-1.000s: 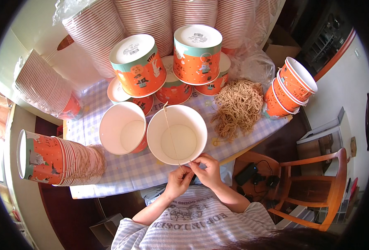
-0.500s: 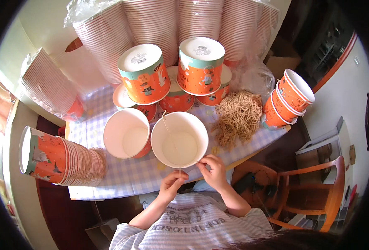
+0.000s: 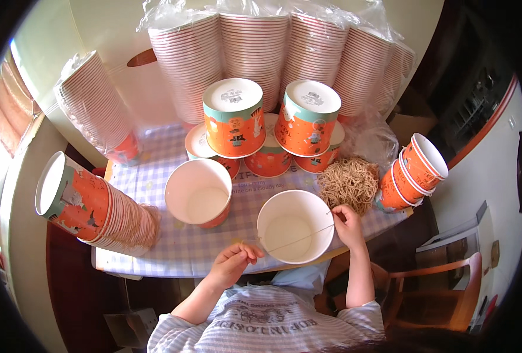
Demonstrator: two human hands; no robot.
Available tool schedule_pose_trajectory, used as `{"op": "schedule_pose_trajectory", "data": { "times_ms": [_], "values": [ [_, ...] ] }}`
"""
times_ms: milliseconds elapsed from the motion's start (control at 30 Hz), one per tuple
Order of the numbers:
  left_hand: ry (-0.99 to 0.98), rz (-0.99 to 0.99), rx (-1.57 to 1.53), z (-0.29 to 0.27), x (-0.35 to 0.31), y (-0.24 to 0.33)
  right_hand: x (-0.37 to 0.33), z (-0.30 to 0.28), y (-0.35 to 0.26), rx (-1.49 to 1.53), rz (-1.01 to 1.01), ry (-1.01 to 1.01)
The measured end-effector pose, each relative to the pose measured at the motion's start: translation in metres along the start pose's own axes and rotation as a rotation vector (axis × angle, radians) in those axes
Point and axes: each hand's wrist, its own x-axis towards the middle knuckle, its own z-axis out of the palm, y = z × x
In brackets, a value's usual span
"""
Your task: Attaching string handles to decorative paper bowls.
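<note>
A blue-and-white checked tablecloth (image 3: 128,256) covers the table before you, with tall plastic-wrapped stacks (image 3: 187,65) along the back, probably there to leave the near side free for your hands. The white-lined bucket (image 3: 293,219) is mouth up at the table's near edge, seemingly so you can reach both sides of its rim. Your right hand (image 3: 348,226) pinches the thin cord (image 3: 299,240) at the right of the rim, and the cord crosses the mouth in a straight line, apparently taut. Your left hand (image 3: 237,263) has its fingers drawn together by the cord's other end; you can't tell whether they grip it. The tangled cord pile (image 3: 349,183) lies just beyond your right hand, likely for easy reach. A second open bucket (image 3: 198,191) stands to the left.
</note>
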Motion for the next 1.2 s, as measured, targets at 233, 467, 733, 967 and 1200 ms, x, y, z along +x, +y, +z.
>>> {"op": "schedule_pose_trajectory", "data": {
  "times_ms": [233,467,733,967,1200],
  "values": [
    [-0.09,-0.139,0.062,0.016,-0.002,-0.002,0.023,0.001,-0.018,-0.035,-0.069,0.112],
    [-0.254,-0.222,0.345,0.044,-0.001,-0.023,-0.019,0.035,-0.099,-0.011,-0.282,-0.361],
    [-0.303,0.068,1.109,0.035,-0.015,-0.027,-0.024,0.087,-0.113,-0.354,-0.373,-0.351],
    [0.305,0.196,1.268,-0.004,0.0,-0.01,-0.024,0.091,-0.1,-0.343,-0.341,-0.342],
    [0.246,0.752,1.537,-0.014,0.027,-0.024,-0.024,0.086,-0.096,-0.227,-0.201,-0.394]
  ]
}}
